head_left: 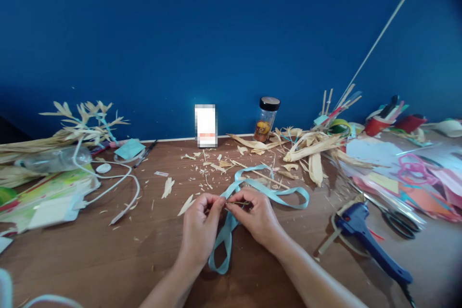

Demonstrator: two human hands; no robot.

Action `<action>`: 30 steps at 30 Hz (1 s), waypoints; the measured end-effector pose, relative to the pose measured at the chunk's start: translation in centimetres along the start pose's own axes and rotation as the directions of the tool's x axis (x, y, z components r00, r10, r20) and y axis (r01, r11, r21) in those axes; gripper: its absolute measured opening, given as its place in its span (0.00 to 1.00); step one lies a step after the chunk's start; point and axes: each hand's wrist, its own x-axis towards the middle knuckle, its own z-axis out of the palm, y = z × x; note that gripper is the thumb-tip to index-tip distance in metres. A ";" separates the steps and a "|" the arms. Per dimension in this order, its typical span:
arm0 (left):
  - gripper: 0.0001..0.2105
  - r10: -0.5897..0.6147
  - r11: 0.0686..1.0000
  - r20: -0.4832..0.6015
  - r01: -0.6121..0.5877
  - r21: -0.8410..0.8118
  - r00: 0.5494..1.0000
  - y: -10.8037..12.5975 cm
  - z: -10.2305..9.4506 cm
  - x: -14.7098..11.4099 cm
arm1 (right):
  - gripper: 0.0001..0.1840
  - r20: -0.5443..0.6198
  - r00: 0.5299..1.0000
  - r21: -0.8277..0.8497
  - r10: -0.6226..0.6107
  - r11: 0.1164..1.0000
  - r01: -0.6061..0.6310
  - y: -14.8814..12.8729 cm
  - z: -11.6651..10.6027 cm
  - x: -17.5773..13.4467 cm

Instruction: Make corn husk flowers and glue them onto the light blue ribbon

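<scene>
My left hand (202,226) and my right hand (257,214) meet fingertip to fingertip low over the table, both in a closed pinch. A thin brownish strand (236,203) shows between the fingers of my right hand. What my left fingertips grip is hidden behind them. Around and beneath the hands runs a light-blue ribbon (285,195), with one loop spreading right and another hanging toward me below the fingertips. Whether the fingers also pinch the ribbon is unclear. Small pale husk scraps (168,186) lie beyond my left hand.
A blue glue gun (371,240) and black-handled scissors (399,224) lie at right. Dried husks (314,151) are piled beyond. A lidded jar (265,120) and a bright phone-like screen (206,126) stand by the wall. At left are a white cable (133,183) and plastic bottle (59,159).
</scene>
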 end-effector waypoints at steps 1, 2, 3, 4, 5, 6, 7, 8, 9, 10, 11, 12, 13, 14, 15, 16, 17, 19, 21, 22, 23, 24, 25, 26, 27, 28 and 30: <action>0.10 -0.003 1.000 -0.004 0.003 -0.003 1.000 -0.1 0.0 0.0 | 0.03 0.000 1.000 0.000 0.001 1.000 -0.001 0.0 0.0 0.0; 0.10 -0.010 1.000 -0.004 0.010 -0.009 1.000 -0.1 0.0 0.0 | 0.03 0.001 1.000 0.000 0.004 1.000 -0.004 0.0 0.0 0.0; 0.10 -0.018 1.000 -0.006 0.018 -0.017 1.000 -0.2 -0.1 0.1 | 0.02 0.000 1.000 0.000 0.007 1.000 -0.007 0.0 0.0 0.0; 0.10 -0.026 0.999 -0.008 0.026 -0.028 1.000 -0.3 -0.1 0.1 | 0.02 0.000 1.000 0.000 0.010 1.000 -0.010 0.0 0.0 0.1; 0.10 -0.033 0.999 -0.011 0.033 -0.039 0.999 -0.3 -0.1 0.1 | 0.02 -0.001 1.000 0.000 0.011 1.000 -0.011 0.0 -0.1 0.1; 0.10 -0.037 0.998 -0.019 0.036 -0.050 0.999 -0.3 -0.1 0.1 | 0.02 -0.002 1.000 -0.001 0.012 1.000 -0.012 0.0 -0.1 0.1; 0.10 -0.039 0.998 -0.028 0.038 -0.057 0.999 -0.3 -0.1 0.1 | 0.02 -0.005 1.000 -0.001 0.013 1.000 -0.013 0.1 -0.1 0.1; 0.10 -0.040 0.997 -0.037 0.037 -0.061 0.999 -0.3 -0.1 0.1 | 0.02 -0.008 1.000 -0.003 0.014 1.000 -0.014 0.1 -0.1 0.1; 0.10 -0.038 0.997 -0.040 0.036 -0.061 0.998 -0.3 -0.1 0.1 | 0.02 -0.009 1.000 -0.004 0.017 1.000 -0.017 0.2 -0.1 0.1; 0.10 -0.035 0.998 -0.041 0.033 -0.059 0.999 -0.3 -0.1 0.2 | 0.02 -0.007 1.000 -0.004 0.021 1.000 -0.021 0.3 -0.1 0.0; 0.10 -0.032 0.998 -0.039 0.030 -0.057 0.999 -0.2 -0.2 0.2 | 0.02 -0.004 1.000 -0.001 0.027 1.000 -0.027 0.3 -0.1 0.0; 0.10 -0.031 0.998 -0.032 0.029 -0.058 0.999 -0.2 -0.2 0.2 | 0.03 0.003 0.999 0.009 0.041 0.999 -0.041 0.4 -0.1 0.0; 0.11 -0.034 0.997 -0.026 0.033 -0.064 0.999 -0.2 -0.2 0.2 | 0.05 0.010 0.998 0.025 0.062 0.998 -0.062 0.5 -0.1 0.0; 0.11 -0.044 0.996 -0.021 0.043 -0.075 0.999 -0.2 -0.2 0.3 | 0.09 0.020 0.996 0.044 0.091 0.995 -0.091 0.5 -0.1 0.1; 0.11 -0.061 0.994 -0.017 0.059 -0.091 0.998 -0.3 -0.2 0.3 | 0.13 0.030 0.992 0.064 0.121 0.990 -0.123 0.5 -0.1 0.1; 0.11 -0.083 0.991 -0.015 0.081 -0.110 0.996 -0.3 -0.3 0.4 | 0.15 0.038 0.988 0.079 0.146 0.986 -0.149 0.5 -0.2 0.1; 0.12 -0.107 0.986 -0.014 0.104 -0.133 0.994 -0.4 -0.2 0.5 | 0.15 0.043 0.986 0.087 0.159 0.983 -0.162 0.4 -0.2 0.1; 0.12 -0.155 0.970 -0.013 0.150 -0.191 0.988 -0.5 -0.2 0.6 | 0.09 0.042 0.988 0.082 0.148 0.985 -0.151 0.3 -0.3 0.2; 0.13 -0.199 0.948 0.003 0.193 -0.253 0.980 -0.5 -0.1 0.7 | 0.06 0.032 0.991 0.061 0.130 0.989 -0.132 0.3 -0.4 0.2; 0.13 -0.216 0.937 0.012 0.211 -0.278 0.976 -0.5 0.0 0.7 | 0.06 0.028 0.992 0.048 0.124 0.991 -0.126 0.4 -0.4 0.2; 0.13 -0.227 0.928 0.012 0.220 -0.301 0.974 -0.4 0.0 0.7 | 0.06 0.022 0.993 0.034 0.119 0.992 -0.119 0.4 -0.4 0.2; 0.14 -0.226 0.923 0.003 0.215 -0.320 0.974 -0.4 0.0 0.8 | 0.06 0.016 0.994 0.020 0.110 0.994 -0.110 0.5 -0.4 0.2; 0.15 -0.212 0.922 -0.016 0.195 -0.335 0.977 -0.3 0.0 0.8 | 0.06 0.009 0.996 0.005 0.092 0.996 -0.093 0.6 -0.4 0.2; 0.16 -0.190 0.925 -0.045 0.163 -0.343 0.981 -0.3 -0.1 0.8 | 0.05 -0.002 0.998 -0.013 0.067 0.998 -0.067 0.6 -0.4 0.1; 0.16 -0.164 0.931 -0.073 0.129 -0.342 0.984 -0.2 -0.2 0.8 | 0.05 -0.011 0.999 -0.036 0.038 0.999 -0.039 0.6 -0.4 0.1; 0.17 -0.139 0.939 -0.097 0.100 -0.329 0.986 -0.2 -0.3 0.9 | 0.05 -0.015 1.000 -0.063 0.008 0.998 -0.009 0.6 -0.4 0.1; 0.17 -0.102 0.959 -0.102 0.071 -0.275 0.989 -0.3 -0.5 0.9 | 0.05 -0.012 0.998 -0.127 -0.061 0.990 0.059 0.5 -0.5 0.1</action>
